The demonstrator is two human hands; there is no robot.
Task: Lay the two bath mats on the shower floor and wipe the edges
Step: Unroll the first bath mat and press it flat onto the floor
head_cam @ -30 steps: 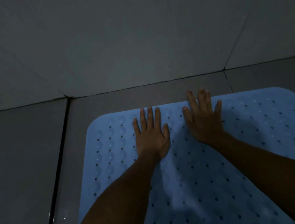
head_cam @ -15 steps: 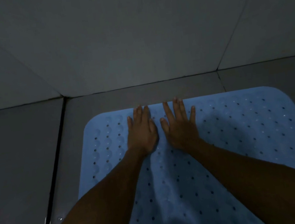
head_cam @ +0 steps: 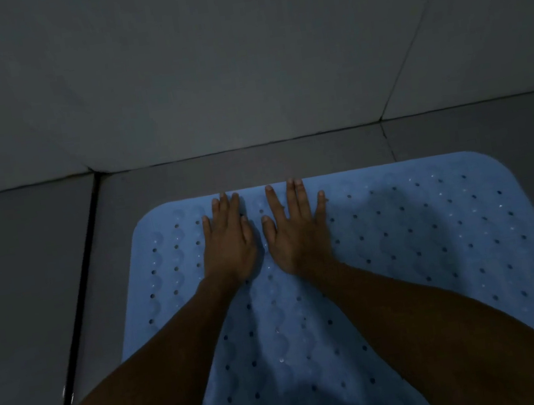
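Dim light. I see a blue mat (head_cam: 403, 252) flat on the grey tile floor (head_cam: 28, 270), far edge toward 12 o'clock, near the wall (head_cam: 237, 52). Left hand (head_cam: 228, 245) and right hand (head_cam: 299, 232) lie palm-down, fingers straight, apparently pressing; fingertips near that far edge.

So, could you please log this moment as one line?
left hand flat on blue mat | right hand flat beside | far edge | second mat unseen

Light blue bath mat (head_cam: 436, 247) dotted with rows of small dark holes and wavy ridges, on what looks like plain grey floor tiles (head_cam: 23, 288).
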